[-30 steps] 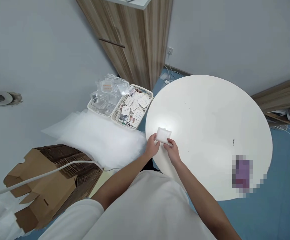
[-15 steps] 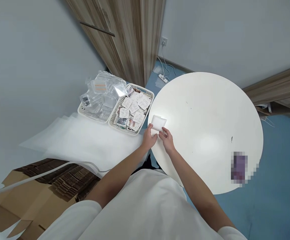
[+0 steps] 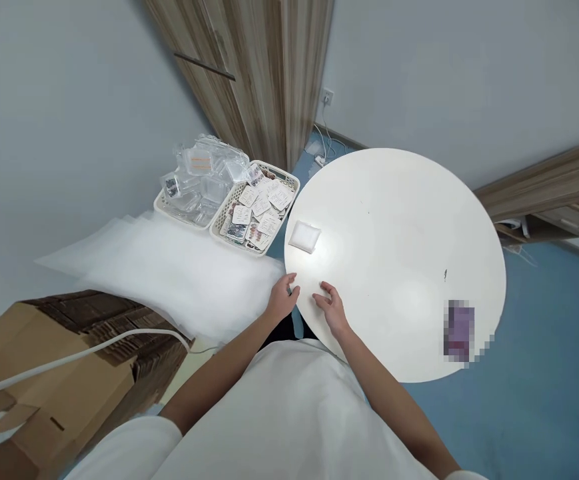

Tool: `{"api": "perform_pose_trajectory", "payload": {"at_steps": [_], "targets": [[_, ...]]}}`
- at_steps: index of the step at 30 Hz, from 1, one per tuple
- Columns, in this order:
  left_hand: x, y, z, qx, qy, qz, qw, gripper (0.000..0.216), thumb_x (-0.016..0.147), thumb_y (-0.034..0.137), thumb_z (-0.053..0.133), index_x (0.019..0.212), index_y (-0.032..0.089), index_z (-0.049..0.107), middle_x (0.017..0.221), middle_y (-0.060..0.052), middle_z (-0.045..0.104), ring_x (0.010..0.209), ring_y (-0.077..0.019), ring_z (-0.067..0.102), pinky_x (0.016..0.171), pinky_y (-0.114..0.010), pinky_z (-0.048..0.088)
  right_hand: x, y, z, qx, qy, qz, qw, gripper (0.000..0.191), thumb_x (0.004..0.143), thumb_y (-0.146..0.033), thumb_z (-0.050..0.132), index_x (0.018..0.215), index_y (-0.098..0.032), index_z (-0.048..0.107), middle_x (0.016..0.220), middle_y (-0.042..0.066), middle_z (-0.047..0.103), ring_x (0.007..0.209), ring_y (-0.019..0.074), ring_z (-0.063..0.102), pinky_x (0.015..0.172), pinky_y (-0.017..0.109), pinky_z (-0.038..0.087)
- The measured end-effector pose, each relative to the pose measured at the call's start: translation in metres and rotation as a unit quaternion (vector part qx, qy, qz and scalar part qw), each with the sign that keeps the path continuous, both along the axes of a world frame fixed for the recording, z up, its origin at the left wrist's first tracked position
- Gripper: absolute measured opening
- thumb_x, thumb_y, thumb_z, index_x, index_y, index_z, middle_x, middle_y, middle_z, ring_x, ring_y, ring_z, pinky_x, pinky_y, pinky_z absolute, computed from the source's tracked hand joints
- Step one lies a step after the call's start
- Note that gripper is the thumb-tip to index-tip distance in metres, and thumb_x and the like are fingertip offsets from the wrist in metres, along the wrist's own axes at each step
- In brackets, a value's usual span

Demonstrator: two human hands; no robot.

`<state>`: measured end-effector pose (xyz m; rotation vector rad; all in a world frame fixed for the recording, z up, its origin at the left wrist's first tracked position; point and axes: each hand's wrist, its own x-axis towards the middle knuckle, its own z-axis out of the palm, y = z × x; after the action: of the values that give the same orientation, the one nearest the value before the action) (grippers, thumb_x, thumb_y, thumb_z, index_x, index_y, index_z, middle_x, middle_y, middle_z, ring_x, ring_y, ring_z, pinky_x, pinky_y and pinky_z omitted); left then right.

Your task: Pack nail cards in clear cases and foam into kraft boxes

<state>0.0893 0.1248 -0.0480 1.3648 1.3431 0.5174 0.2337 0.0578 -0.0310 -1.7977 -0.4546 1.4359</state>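
Observation:
A small white rectangular packet (image 3: 304, 237) lies flat near the left edge of the round white table (image 3: 394, 220); what is inside it cannot be made out. My left hand (image 3: 282, 297) is at the table's rim, just below the packet and apart from it, thumb and fingers separated around nothing. Over the table's near-left part, my right hand (image 3: 331, 307) has its fingers spread and holds nothing. Neither hand touches the packet.
Left of the table, one white basket (image 3: 212, 233) holds printed cards and another holds clear plastic cases (image 3: 202, 177). White foam sheets (image 3: 169, 267) lie before them. Cardboard boxes (image 3: 59, 373) and a white tube (image 3: 94, 347) are lower left. A blurred purple item (image 3: 460, 330) rests on the table.
Both hands have let go of the white packet and drawn back toward my body. The packet stays on the table. The whole view has shifted slightly.

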Motion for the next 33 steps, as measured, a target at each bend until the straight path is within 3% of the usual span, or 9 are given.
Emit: {"api": "perform_pose_trajectory", "payload": {"at_steps": [4, 8, 13, 17, 23, 27, 30, 33], "targets": [[-0.009, -0.035, 0.022, -0.004, -0.008, -0.026, 1.0, 0.033, 0.076, 0.029, 0.05, 0.106, 0.018, 0.054, 0.097, -0.007, 0.062, 0.084, -0.0164, 0.059, 0.078, -0.032, 0.048, 0.011, -0.038, 0.002, 0.002, 0.011, 0.04, 0.999, 0.045, 0.065, -0.04, 0.06, 0.106, -0.023, 0.053, 0.114, 0.007, 0.054, 0.086, 0.0165, 0.058, 0.075, 0.029, 0.045], [-0.018, -0.074, 0.041, -0.005, 0.023, 0.003, 1.0, 0.034, 0.075, 0.035, 0.05, 0.105, 0.02, 0.055, 0.093, -0.006, 0.063, 0.083, -0.0167, 0.06, 0.076, -0.031, 0.049, 0.028, -0.067, 0.004, 0.02, 0.044, 0.077, 0.996, 0.038, 0.066, -0.043, 0.059, 0.096, -0.02, 0.057, 0.095, 0.006, 0.061, 0.077, 0.0163, 0.06, 0.069, 0.029, 0.047], [-0.039, -0.127, 0.048, 0.008, 0.077, 0.058, 0.995, 0.034, 0.074, 0.037, 0.051, 0.103, 0.021, 0.056, 0.095, -0.007, 0.064, 0.081, -0.0181, 0.06, 0.074, -0.032, 0.049, 0.038, -0.091, -0.003, 0.017, 0.06, 0.076, 0.995, 0.035, 0.065, -0.045, 0.06, 0.09, -0.021, 0.058, 0.087, 0.004, 0.063, 0.072, 0.0157, 0.06, 0.063, 0.027, 0.047], [-0.063, -0.152, 0.053, 0.026, 0.111, 0.091, 0.989, 0.034, 0.074, 0.037, 0.051, 0.103, 0.021, 0.057, 0.094, -0.007, 0.064, 0.079, -0.019, 0.06, 0.069, -0.032, 0.049, 0.029, -0.093, -0.008, 0.023, 0.076, 0.109, 0.991, 0.031, 0.065, -0.042, 0.06, 0.088, -0.022, 0.058, 0.083, 0.002, 0.062, 0.07, 0.015, 0.059, 0.064, 0.027, 0.048], [-0.098, -0.153, 0.069, 0.086, 0.135, 0.144, 0.977, 0.035, 0.076, 0.038, 0.048, 0.107, 0.021, 0.055, 0.099, -0.007, 0.062, 0.082, -0.0192, 0.059, 0.071, -0.031, 0.047, -0.009, -0.078, -0.008, 0.062, 0.053, 0.208, 0.975, 0.03, 0.066, -0.043, 0.058, 0.089, -0.023, 0.058, 0.081, 0.002, 0.062, 0.071, 0.017, 0.059, 0.065, 0.029, 0.048], [-0.138, -0.153, 0.077, 0.135, 0.162, 0.211, 0.955, 0.034, 0.077, 0.035, 0.048, 0.106, 0.02, 0.054, 0.1, -0.007, 0.062, 0.086, -0.0197, 0.059, 0.072, -0.031, 0.047, -0.05, -0.059, -0.003, 0.12, 0.007, 0.292, 0.949, 0.032, 0.068, -0.043, 0.055, 0.092, -0.022, 0.057, 0.083, 0.003, 0.061, 0.075, 0.0191, 0.058, 0.068, 0.031, 0.047], [-0.185, -0.158, 0.083, 0.165, 0.184, 0.268, 0.931, 0.031, 0.077, 0.033, 0.048, 0.104, 0.019, 0.055, 0.098, -0.008, 0.062, 0.086, -0.02, 0.059, 0.076, -0.032, 0.046, -0.095, -0.04, 0.008, 0.178, -0.06, 0.379, 0.906, 0.032, 0.071, -0.042, 0.053, 0.094, -0.021, 0.057, 0.089, 0.006, 0.061, 0.08, 0.0209, 0.058, 0.07, 0.033, 0.046], [-0.236, -0.164, 0.09, 0.178, 0.219, 0.31, 0.908, 0.032, 0.078, 0.034, 0.046, 0.104, 0.018, 0.055, 0.1, -0.009, 0.061, 0.09, -0.0206, 0.058, 0.078, -0.033, 0.045, -0.15, -0.018, 0.024, 0.247, -0.116, 0.483, 0.832, 0.031, 0.073, -0.039, 0.049, 0.097, -0.022, 0.057, 0.096, 0.006, 0.059, 0.084, 0.0208, 0.057, 0.073, 0.034, 0.045]]}}
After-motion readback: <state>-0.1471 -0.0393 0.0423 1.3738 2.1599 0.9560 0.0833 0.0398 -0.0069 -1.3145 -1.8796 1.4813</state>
